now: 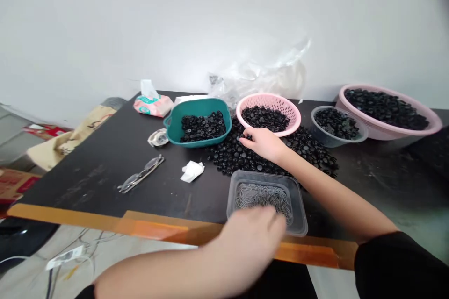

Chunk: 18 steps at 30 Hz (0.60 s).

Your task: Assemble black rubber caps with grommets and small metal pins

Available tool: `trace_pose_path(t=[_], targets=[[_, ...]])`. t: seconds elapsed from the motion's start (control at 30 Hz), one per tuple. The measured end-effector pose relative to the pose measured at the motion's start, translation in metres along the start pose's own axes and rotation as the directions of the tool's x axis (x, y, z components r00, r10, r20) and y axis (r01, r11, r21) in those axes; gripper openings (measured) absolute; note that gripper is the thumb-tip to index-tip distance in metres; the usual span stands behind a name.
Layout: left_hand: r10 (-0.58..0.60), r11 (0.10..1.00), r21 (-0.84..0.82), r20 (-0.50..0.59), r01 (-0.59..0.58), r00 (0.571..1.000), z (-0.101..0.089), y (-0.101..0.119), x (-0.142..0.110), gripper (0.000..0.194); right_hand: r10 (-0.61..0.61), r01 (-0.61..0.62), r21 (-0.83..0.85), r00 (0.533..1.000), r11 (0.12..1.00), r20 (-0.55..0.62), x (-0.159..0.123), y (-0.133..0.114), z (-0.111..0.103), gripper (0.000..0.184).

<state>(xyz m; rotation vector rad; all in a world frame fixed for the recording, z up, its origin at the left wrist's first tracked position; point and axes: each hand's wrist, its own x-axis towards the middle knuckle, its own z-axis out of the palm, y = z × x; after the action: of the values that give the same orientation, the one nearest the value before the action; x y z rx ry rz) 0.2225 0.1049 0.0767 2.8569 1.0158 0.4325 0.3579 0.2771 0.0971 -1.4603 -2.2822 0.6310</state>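
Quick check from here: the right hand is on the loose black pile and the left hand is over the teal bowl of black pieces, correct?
Not quite. The head view shows the left hand over the clear plastic tray of metal pins, not the teal bowl. The right hand is on the loose black pile, as you said.

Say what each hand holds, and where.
Cannot be told: the right hand touches black plastic pieces; the blurred left hand is over a clear tub of metal pins.

Bright, soft light with faint shadows, the left hand (250, 243) motion-blurred, the frame's edges bowed.
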Motion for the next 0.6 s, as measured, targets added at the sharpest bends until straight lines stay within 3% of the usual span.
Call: trace_pose_path(t=[0.07,0.17,0.3,0.43,0.5,0.6], targets=[[-0.239,0.971,-0.003,-0.032,0.239,0.971,-0.016,-0.041,0.02,0.014,0.016,-0.016,-0.038,1.0,0.999,0.009,0.019,-0.006,0.012,0.018],[-0.482,0.876,-0.03,-0.042,0.481,0.875,-0.017,-0.103,0.047,0.013,0.024,-0.024,-0.017,1.0,1.0,0.015,0.027,-0.001,0.02,0.021],[-0.552,0.832,-0.077,-0.014,0.55,0.834,-0.006,-0.141,0.067,0.022,0.025,-0.027,0.124,1.0,0.992,0.012,0.011,0.018,0.01,0.02],[-0.627,0.778,-0.048,0.002,0.627,0.779,-0.029,-0.169,0.074,0.03,0.086,-0.106,0.3,0.993,0.948,0.08,-0.025,0.039,-0.005,0.016],[-0.688,0.723,0.002,0.089,0.691,0.72,-0.044,-0.194,0.077,0.031,0.121,-0.16,0.386,0.985,0.908,0.124,-0.046,0.044,-0.01,0.021],[-0.705,0.685,0.081,0.325,0.724,0.63,-0.054,-0.233,0.084,0.027,0.168,-0.229,0.487,0.972,0.843,0.166,-0.071,0.045,-0.016,0.013]])
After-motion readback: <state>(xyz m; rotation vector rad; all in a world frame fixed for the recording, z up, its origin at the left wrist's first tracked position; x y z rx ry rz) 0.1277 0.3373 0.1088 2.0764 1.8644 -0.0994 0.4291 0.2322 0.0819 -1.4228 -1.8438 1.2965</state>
